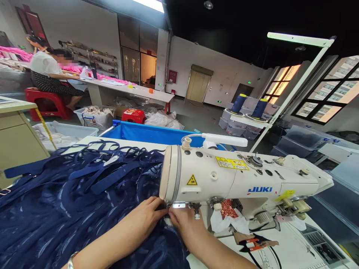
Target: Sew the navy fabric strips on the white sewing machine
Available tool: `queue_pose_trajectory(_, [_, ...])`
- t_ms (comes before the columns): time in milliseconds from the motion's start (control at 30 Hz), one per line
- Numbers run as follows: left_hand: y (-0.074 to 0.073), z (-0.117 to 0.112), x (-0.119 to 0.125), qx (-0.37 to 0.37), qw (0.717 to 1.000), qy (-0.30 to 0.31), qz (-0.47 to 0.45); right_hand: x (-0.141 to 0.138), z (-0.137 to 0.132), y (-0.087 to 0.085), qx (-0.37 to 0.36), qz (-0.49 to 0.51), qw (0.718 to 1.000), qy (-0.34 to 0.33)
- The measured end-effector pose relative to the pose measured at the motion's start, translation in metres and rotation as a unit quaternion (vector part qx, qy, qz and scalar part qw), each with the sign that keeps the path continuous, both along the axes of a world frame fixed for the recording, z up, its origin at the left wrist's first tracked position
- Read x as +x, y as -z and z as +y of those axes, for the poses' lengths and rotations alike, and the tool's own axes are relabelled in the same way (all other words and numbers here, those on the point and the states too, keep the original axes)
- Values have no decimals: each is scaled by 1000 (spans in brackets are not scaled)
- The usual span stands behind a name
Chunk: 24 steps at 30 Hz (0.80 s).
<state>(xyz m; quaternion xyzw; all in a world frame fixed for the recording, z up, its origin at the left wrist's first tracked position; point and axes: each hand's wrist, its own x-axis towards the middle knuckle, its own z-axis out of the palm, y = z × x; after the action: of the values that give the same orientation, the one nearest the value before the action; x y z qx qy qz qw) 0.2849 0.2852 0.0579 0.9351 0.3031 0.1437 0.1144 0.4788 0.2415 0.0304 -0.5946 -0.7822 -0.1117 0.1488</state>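
Note:
A white sewing machine [224,175] marked JUKI stands across the middle of the view. My left hand [153,211] is at the left of its needle area, fingers drawn together on a navy garment [168,233]. Close beside it, my right hand [187,222] reaches under the machine head and pinches the same dark cloth near the presser foot. The machine head hides some of the fingertips and the needle. A large heap of navy strapped garments [92,194] covers the table to the left, with mesh parts and loose straps showing.
Orange-handled thread snips [254,244] and a white bag of copper-coloured bits [228,209] lie right of my hands. Two navy thread cones [239,104] stand behind. A blue bin [148,132] borders the table's far side. Two people sit at a long table [131,91], far left.

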Motion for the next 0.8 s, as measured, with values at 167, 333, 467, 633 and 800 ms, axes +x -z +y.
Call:
queue_pose_trajectory(167, [2,3,0,7,1000,9,10,8,3,-8,-47,67,996,-36])
queue_pose_trajectory(333, [10,10,-2,-1,1000,30,5,16,2,-3,-77,124,988,-53])
queue_pose_trajectory(467, [5,10,-2,-57,998,37,-6,14,-2,-3,-65,113,990,-62])
queue_pose_trajectory(633, [6,10,0,-25,999,35,-18,4,-10,-23,-105,63,990,-64])
queue_pose_trajectory(800, [12,13,3,24,998,52,-37,-3,-15,-26,-73,-12,996,-57])
